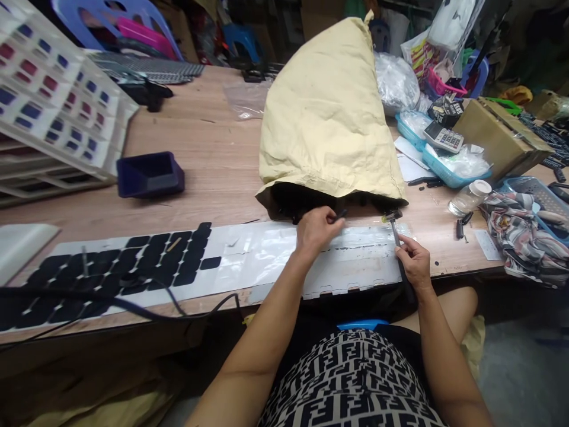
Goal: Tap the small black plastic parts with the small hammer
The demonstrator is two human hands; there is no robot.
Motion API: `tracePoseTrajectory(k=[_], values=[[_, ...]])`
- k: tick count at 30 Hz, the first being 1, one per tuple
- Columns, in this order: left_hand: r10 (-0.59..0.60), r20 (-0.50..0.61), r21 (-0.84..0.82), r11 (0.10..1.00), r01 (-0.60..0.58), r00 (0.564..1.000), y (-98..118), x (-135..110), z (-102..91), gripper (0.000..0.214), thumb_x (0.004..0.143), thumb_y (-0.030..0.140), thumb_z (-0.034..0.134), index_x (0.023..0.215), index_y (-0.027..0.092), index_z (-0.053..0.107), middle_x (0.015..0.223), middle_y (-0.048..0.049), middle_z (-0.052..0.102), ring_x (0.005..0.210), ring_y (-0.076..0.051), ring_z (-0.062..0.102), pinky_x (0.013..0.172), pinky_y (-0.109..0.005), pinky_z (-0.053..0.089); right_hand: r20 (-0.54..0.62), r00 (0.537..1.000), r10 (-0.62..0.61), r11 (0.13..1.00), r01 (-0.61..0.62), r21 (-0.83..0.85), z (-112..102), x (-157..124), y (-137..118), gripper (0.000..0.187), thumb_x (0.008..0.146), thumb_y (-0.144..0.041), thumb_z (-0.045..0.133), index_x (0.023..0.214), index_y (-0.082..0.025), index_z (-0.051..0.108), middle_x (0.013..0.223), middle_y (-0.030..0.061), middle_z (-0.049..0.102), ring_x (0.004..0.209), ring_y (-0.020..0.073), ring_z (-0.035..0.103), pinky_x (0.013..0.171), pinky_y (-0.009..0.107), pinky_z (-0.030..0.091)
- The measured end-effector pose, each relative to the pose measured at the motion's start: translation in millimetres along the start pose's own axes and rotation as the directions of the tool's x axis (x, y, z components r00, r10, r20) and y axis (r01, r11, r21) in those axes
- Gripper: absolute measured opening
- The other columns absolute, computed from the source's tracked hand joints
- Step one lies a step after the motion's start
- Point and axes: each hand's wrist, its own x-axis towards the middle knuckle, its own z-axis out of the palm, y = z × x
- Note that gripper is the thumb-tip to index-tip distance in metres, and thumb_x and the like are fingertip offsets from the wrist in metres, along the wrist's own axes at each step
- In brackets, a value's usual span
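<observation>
My left hand (316, 232) pinches a small black piece (340, 214) between thumb and fingers, just in front of the sack's open mouth. What exactly the piece is, I cannot make out. In my right hand (414, 258) is a small hammer (395, 228), gripped by its dark handle with the metal head up by the sack's right corner. The large yellow sack (329, 112) lies on its side with its dark opening facing me. Under both hands runs a white sheet (262, 249) along the table's front edge. Flat black pieces (160, 255) lie in rows on its left part.
A dark blue tray (151, 175) sits near a white plastic crate (57, 89) on the left. Black cables (133, 308) cross the front left. To the right are blue baskets (453, 169), a calculator (444, 137), a clear jar (470, 198), a cardboard box (498, 133) and a patterned cloth (515, 231).
</observation>
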Motion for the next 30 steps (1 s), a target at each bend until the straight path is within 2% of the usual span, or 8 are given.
tracePoseTrajectory(k=[2,5,8,11,14,16,21,30], values=[[0.178,0.092,-0.058,0.983,-0.173,0.980,-1.0,-14.2,9.6,0.015,0.081,0.036,0.072,0.087,0.021,0.073,0.089,-0.0028,0.071,0.084,-0.020,0.064,0.074,-0.030,0.047,-0.006,1.000,-0.003,1.000,0.003,-0.013,0.2,-0.1,-0.3,0.041,0.078,-0.034,0.069,0.114,-0.014,0.075,0.063,-0.0049,0.052,0.059,0.0116,0.048,0.061,0.028,0.041],[0.278,0.136,-0.102,0.959,-0.266,0.951,-5.2,-23.6,28.7,0.013,0.080,0.032,0.075,0.085,0.021,0.070,0.089,-0.0026,0.067,0.089,-0.021,0.061,0.080,-0.032,0.044,0.000,1.000,-0.012,0.999,0.012,-0.039,0.5,-0.8,-0.5,0.041,0.079,-0.034,0.068,0.114,-0.014,0.075,0.064,-0.0046,0.051,0.058,0.0115,0.047,0.059,0.028,0.041],[0.277,0.122,-0.142,0.955,-0.260,0.953,-10.8,-22.3,41.6,0.015,0.079,0.032,0.079,0.087,0.022,0.071,0.090,-0.0020,0.066,0.094,-0.022,0.060,0.086,-0.034,0.042,0.009,0.999,-0.035,0.996,0.035,-0.078,0.3,-1.9,-0.8,0.039,0.081,-0.034,0.067,0.114,-0.015,0.075,0.065,-0.0045,0.050,0.057,0.0110,0.045,0.057,0.027,0.041],[0.277,0.122,-0.170,0.952,-0.255,0.953,-14.2,-19.3,44.8,0.016,0.079,0.032,0.080,0.088,0.023,0.071,0.090,-0.0014,0.066,0.093,-0.021,0.059,0.087,-0.035,0.041,-0.005,0.997,-0.076,0.985,0.074,-0.155,-0.3,-4.0,-3.4,0.039,0.081,-0.033,0.066,0.116,-0.015,0.075,0.067,-0.0034,0.052,0.057,0.0111,0.046,0.057,0.027,0.043],[0.267,0.123,-0.179,0.953,-0.244,0.956,-14.3,-18.7,44.0,0.017,0.078,0.032,0.081,0.087,0.023,0.072,0.090,-0.0010,0.066,0.093,-0.021,0.059,0.087,-0.035,0.041,0.002,0.983,-0.183,0.942,0.176,-0.285,0.5,-9.8,-9.6,0.039,0.083,-0.030,0.065,0.117,-0.015,0.075,0.072,-0.0004,0.057,0.060,0.0130,0.051,0.060,0.029,0.048],[0.259,0.119,-0.186,0.954,-0.235,0.958,-13.4,-19.1,43.6,0.017,0.077,0.032,0.082,0.087,0.023,0.072,0.090,-0.0008,0.066,0.094,-0.022,0.059,0.087,-0.035,0.041,0.048,0.964,-0.260,0.901,0.260,-0.346,3.2,-16.1,-15.1,0.039,0.084,-0.028,0.064,0.119,-0.015,0.075,0.073,0.0014,0.060,0.063,0.0149,0.054,0.063,0.030,0.051],[0.267,0.104,-0.223,0.945,-0.239,0.958,-12.4,-20.0,43.6,0.016,0.077,0.029,0.082,0.088,0.023,0.074,0.092,-0.0005,0.068,0.097,-0.021,0.060,0.089,-0.035,0.041,0.185,0.928,-0.323,0.860,0.370,-0.352,16.0,-30.7,-26.7,0.037,0.087,-0.025,0.062,0.121,-0.018,0.074,0.073,0.0026,0.063,0.066,0.0171,0.059,0.064,0.031,0.054],[0.278,0.089,-0.221,0.942,-0.254,0.956,-13.6,-18.9,44.6,0.012,0.077,0.029,0.081,0.086,0.024,0.075,0.089,0.0001,0.068,0.095,-0.021,0.060,0.087,-0.034,0.041,0.253,0.857,-0.448,0.750,0.515,-0.415,31.4,-33.8,-37.5,0.039,0.086,-0.021,0.059,0.122,-0.019,0.073,0.074,0.0055,0.071,0.068,0.0212,0.060,0.068,0.035,0.055]])
